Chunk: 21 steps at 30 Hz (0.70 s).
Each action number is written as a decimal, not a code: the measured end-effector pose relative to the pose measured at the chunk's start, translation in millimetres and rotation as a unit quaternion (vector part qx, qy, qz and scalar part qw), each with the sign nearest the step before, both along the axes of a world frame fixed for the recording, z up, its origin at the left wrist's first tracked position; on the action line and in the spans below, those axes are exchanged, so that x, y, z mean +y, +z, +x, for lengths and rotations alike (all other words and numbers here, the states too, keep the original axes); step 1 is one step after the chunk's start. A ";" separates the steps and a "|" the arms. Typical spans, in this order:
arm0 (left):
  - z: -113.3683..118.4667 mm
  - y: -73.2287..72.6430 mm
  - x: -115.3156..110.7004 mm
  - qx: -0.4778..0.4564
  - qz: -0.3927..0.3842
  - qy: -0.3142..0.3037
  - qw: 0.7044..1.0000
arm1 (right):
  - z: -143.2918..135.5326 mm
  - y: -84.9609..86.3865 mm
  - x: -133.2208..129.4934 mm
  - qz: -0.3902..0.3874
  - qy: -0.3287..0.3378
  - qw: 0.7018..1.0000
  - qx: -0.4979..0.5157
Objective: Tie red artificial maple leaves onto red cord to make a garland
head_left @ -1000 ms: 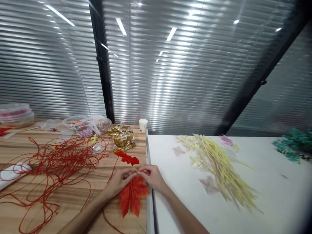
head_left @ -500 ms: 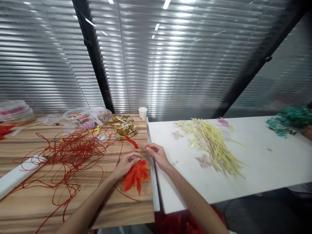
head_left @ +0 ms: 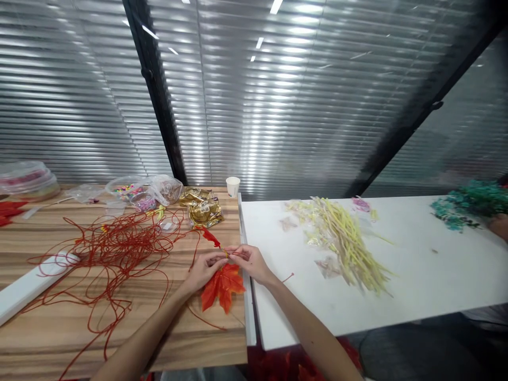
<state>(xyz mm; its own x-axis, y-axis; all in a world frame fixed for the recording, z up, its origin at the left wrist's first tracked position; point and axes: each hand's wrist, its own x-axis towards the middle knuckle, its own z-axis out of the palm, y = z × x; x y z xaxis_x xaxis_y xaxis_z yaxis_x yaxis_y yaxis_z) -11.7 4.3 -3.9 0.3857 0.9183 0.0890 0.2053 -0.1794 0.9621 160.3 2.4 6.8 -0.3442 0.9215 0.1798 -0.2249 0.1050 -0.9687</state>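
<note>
My left hand (head_left: 206, 270) pinches the stem end of an orange-red artificial maple leaf (head_left: 223, 288), which hangs over the wood-grain table. My right hand (head_left: 250, 262) meets it from the right, its fingertips closed on a thin red cord (head_left: 292, 274) whose knotted end sticks out past the wrist. Between the fingertips a bit of yellow shows at the stem. Just above the hands a small red piece (head_left: 210, 237) points up and left. The exact crossing of cord and stem is hidden by my fingers.
A tangle of red cord (head_left: 127, 241) spreads left, beside a white bar (head_left: 35, 286). Gold packets (head_left: 204, 209), bead bags (head_left: 125, 188) and a paper cup (head_left: 233, 186) stand behind. Yellow stems (head_left: 349, 243) lie on the white table (head_left: 416, 286); another person's hand (head_left: 499, 226) is near teal foliage (head_left: 472, 203).
My right hand has moved left and down, bringing the red cord to the leaf's stem beside my left hand. My left hand keeps its hold on the leaf.
</note>
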 end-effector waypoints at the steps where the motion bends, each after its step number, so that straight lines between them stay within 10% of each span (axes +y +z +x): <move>1: -0.2 -0.7 -0.1 0.004 0.001 0.001 1.000 | -0.1 -1.2 0.4 0.003 0.000 1.000 -0.003; 21: 0.8 -7.9 -0.3 0.099 0.049 0.025 0.994 | 0.7 -16.5 9.5 0.000 -0.016 0.998 -0.068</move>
